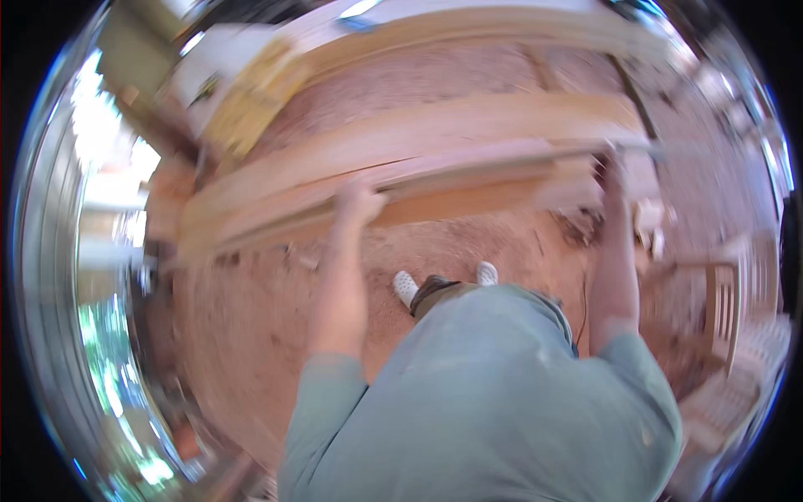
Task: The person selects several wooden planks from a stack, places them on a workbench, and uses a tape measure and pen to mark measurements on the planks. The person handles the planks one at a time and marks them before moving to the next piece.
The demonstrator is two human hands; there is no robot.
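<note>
Both of my arms reach forward over wide wooden boards (452, 125), laid side by side like a bench top. My left hand (359, 202) is closed around a long thin bar (467, 172), toward its left part. Farther right, my right hand (608, 168) grips the same bar near the boards' right end. The bar runs lengthwise along the boards' near side and extends past my right hand. Motion blur hides its material and whether it touches the wood. A dark crack or gap (382, 164) shows between the boards.
Behind lies another long timber (477, 31), with a yellowish wooden piece (257, 94) at its left. My shoes (406, 287) stand on reddish dirt ground (251, 326). Light wood offcuts (648, 216) lie right, near a slatted chair-like frame (723, 314). A thin cord (583, 307) trails beside me.
</note>
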